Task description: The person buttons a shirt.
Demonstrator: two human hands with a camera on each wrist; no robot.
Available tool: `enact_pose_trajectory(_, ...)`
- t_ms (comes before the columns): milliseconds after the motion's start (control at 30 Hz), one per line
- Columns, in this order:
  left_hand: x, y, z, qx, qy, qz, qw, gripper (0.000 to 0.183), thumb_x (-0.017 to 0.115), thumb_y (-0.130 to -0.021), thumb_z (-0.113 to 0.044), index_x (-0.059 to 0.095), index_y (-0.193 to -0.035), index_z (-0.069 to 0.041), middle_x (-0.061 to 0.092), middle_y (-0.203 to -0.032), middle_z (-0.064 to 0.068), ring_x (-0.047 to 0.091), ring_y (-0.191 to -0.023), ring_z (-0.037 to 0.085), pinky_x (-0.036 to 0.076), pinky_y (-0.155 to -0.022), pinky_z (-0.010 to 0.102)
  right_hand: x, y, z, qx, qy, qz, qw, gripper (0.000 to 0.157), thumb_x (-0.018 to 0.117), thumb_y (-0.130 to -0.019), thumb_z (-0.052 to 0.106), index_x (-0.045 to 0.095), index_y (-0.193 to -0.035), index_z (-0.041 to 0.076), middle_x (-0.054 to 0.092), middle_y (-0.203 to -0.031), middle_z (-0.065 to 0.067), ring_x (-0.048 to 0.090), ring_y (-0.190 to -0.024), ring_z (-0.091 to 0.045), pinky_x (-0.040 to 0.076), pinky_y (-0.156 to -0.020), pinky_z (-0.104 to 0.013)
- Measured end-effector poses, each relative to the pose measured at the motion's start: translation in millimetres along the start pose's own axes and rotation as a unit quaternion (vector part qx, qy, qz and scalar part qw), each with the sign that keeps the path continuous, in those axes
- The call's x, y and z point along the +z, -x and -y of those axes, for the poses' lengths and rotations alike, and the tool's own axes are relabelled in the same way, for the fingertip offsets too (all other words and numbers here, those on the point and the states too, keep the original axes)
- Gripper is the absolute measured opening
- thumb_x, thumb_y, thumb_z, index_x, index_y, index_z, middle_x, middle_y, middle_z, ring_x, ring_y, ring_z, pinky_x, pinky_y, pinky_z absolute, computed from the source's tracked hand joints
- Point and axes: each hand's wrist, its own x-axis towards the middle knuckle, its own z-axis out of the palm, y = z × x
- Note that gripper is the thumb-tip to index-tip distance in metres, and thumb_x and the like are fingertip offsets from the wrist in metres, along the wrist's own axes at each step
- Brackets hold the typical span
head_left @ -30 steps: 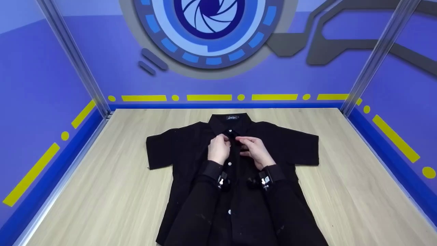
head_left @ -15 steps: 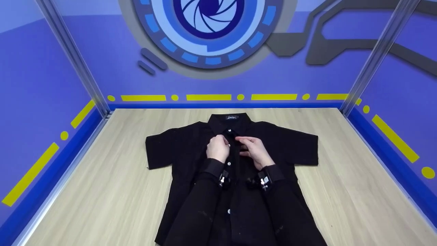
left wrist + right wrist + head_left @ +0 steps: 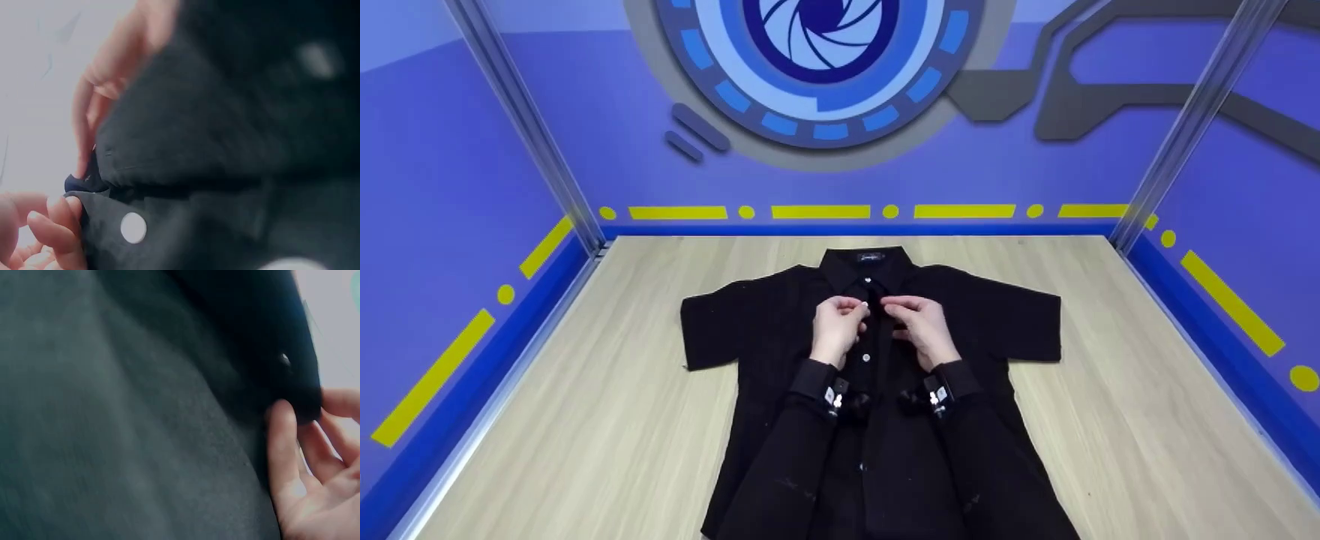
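Note:
A black short-sleeved shirt [image 3: 780, 330] lies face up, its collar toward the back wall and its front edges parted below the collar. In the head view my left hand [image 3: 834, 330] pinches the button edge beside a white button [image 3: 865, 306]. That button [image 3: 134, 228] shows large in the left wrist view, close to the left fingertips [image 3: 59, 230]. My right hand [image 3: 922, 328] pinches the opposite front edge, thumb on top in the right wrist view, where the hand [image 3: 315, 467] is at the right. A buttonhole slit [image 3: 108, 152] shows near the right fingers.
The shirt rests on a light wooden table [image 3: 607, 375]. Another button [image 3: 868, 280] sits at the collar and one [image 3: 866, 358] lower on the front. Blue panels [image 3: 840, 180] with metal corner posts [image 3: 1170, 127] bound the table at the back and sides.
My left hand has turned and its fingertips have come up to the button edge, lifting the second button into view between the hands. The right hand has hardly moved.

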Motion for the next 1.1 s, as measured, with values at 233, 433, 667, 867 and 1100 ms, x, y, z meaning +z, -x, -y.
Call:
enact_pose_trajectory(233, 4.4, 1.6, 12.6, 0.01, -0.01, 0.009, 0.9999, 0.009, 0.068, -0.088, -0.013, 0.065, -0.091, -0.006, 0.071, -0.08, 0.012, 0.06, -0.051, 0.011, 0.044, -0.038, 0.022, -3.8, -1, 1, 0.012, -0.019, -0.037, 0.999, 0.034, 0.069, -0.085, 0.001, 0.059, -0.117, -0.003, 0.066, -0.091, -0.007, 0.062, -0.065, -0.014, 0.057, -0.057, -0.03)
enact_pose_trajectory(433, 4.1, -0.2, 16.9, 0.043, -0.037, -0.005, 0.9984, 0.008, 0.072, -0.086, -0.016, 0.067, -0.089, -0.01, 0.07, -0.075, 0.009, 0.058, -0.048, 0.013, 0.041, -0.038, 0.021, -4.3, 1, 2, 0.041, -0.007, -0.025, 0.999, 0.029, 0.062, -0.086, -0.005, 0.058, -0.113, -0.013, 0.065, -0.093, -0.014, 0.065, -0.065, -0.017, 0.059, -0.064, -0.032)
enact_pose_trajectory(667, 4.0, -0.9, 19.0, 0.043, 0.008, 0.014, 0.9989, 0.01, 0.073, -0.083, -0.011, 0.071, -0.092, -0.007, 0.066, -0.071, 0.0, 0.056, -0.05, 0.011, 0.039, -0.04, 0.018, -1.1, 4, 3, 0.05, 0.035, -0.015, 0.998, 0.023, 0.063, -0.089, -0.002, 0.059, -0.11, -0.011, 0.063, -0.095, -0.014, 0.067, -0.067, -0.017, 0.059, -0.062, -0.031)
enact_pose_trajectory(867, 4.3, 0.2, 19.3, 0.053, 0.009, 0.027, 0.9982, 0.012, 0.074, -0.083, -0.012, 0.072, -0.094, -0.006, 0.067, -0.072, 0.001, 0.056, -0.052, 0.012, 0.04, -0.042, 0.019, -0.5, 3, -1, 0.018, 0.063, -0.006, 0.998, 0.026, 0.066, -0.087, 0.0, 0.065, -0.112, -0.003, 0.066, -0.1, -0.013, 0.067, -0.074, -0.016, 0.059, -0.061, -0.03)
enact_pose_trajectory(1100, 4.0, -0.9, 21.6, 0.063, -0.001, 0.042, 0.9972, 0.013, 0.073, -0.084, -0.011, 0.073, -0.096, -0.005, 0.069, -0.074, 0.004, 0.056, -0.053, 0.012, 0.041, -0.045, 0.019, -2.0, 3, -1, 0.017, 0.057, 0.015, 0.998, 0.031, 0.07, -0.086, 0.003, 0.066, -0.117, -0.001, 0.068, -0.104, -0.012, 0.067, -0.079, -0.013, 0.058, -0.064, -0.029)
